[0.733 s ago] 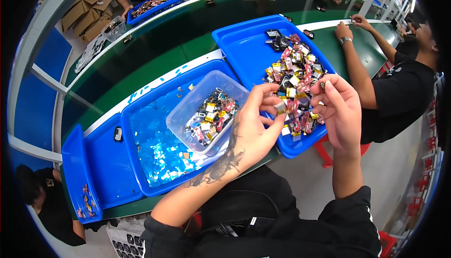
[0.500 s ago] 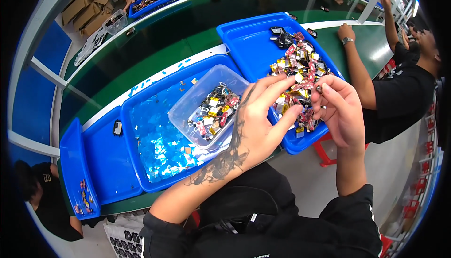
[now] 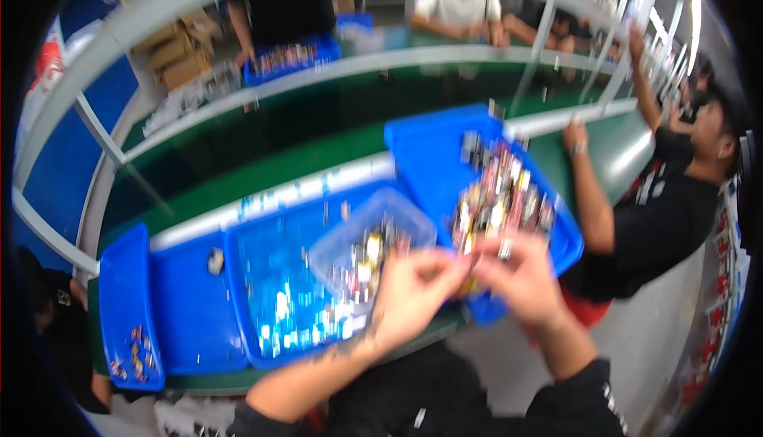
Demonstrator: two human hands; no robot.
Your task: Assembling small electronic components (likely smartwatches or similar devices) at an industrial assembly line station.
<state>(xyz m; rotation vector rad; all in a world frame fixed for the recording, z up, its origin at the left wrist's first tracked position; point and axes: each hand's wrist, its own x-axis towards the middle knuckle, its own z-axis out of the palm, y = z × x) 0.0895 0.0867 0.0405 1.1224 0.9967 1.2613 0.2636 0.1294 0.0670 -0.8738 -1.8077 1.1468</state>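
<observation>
My left hand and my right hand meet fingertip to fingertip in front of a blue tray. The fingers of both are pinched together. Whatever small part lies between them is blurred and too small to name. Beyond the hands, the tray holds a heap of small electronic parts in red, yellow, silver and black. Left of my left hand, a clear plastic tub with similar parts stands in a second blue tray, which is strewn with shiny blue film pieces.
A shallow blue tray farther left holds one small part. At the far left, another blue tray carries several parts. A green conveyor belt runs behind. A co-worker's arm rests at the right; other people stand across.
The view has tilted up and blurred, so the trays sit lower in it. My left hand has drawn its spread fingers into a pinch and come up against my right fingertips.
</observation>
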